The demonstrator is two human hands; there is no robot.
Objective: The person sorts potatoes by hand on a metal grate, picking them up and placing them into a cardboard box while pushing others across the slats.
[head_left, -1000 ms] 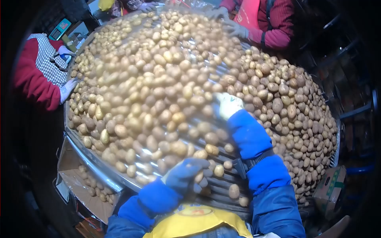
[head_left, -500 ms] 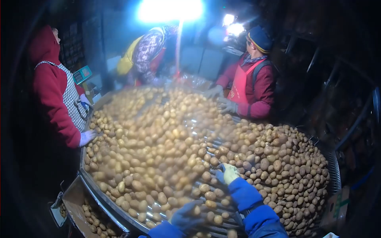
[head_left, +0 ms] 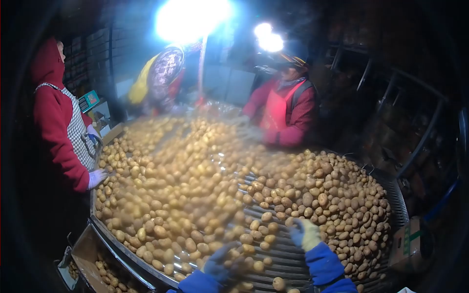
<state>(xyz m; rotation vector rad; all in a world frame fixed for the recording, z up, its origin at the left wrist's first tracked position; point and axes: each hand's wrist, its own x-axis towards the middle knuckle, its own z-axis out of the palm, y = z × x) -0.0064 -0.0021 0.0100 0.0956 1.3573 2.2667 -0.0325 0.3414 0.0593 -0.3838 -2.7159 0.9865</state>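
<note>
Potatoes [head_left: 161,195] cover a large slatted metal table [head_left: 288,261], with a denser heap of potatoes [head_left: 342,205] on the right. My left hand [head_left: 221,263], in a grey-blue glove, is low over the near slats, fingers apart, beside a few loose potatoes. Blur softens its outline. My right hand [head_left: 307,235], in a pale yellow glove with bluish fingertips, is at the near left edge of the right heap. Its fingers look stretched out, and nothing shows in them. Between my hands the dark slats are partly bare.
A person in a checked apron [head_left: 78,127] stands left, a hand on the rim. Two more people work across the table, one in a red apron [head_left: 276,110]. A box of potatoes [head_left: 90,261] stands lower left, a carton [head_left: 408,244] lower right. A lamp [head_left: 193,19] glares above.
My right hand has moved away from my left, baring more slats between them. The person in the red apron has bent toward the table. The whole view has shifted slightly.
</note>
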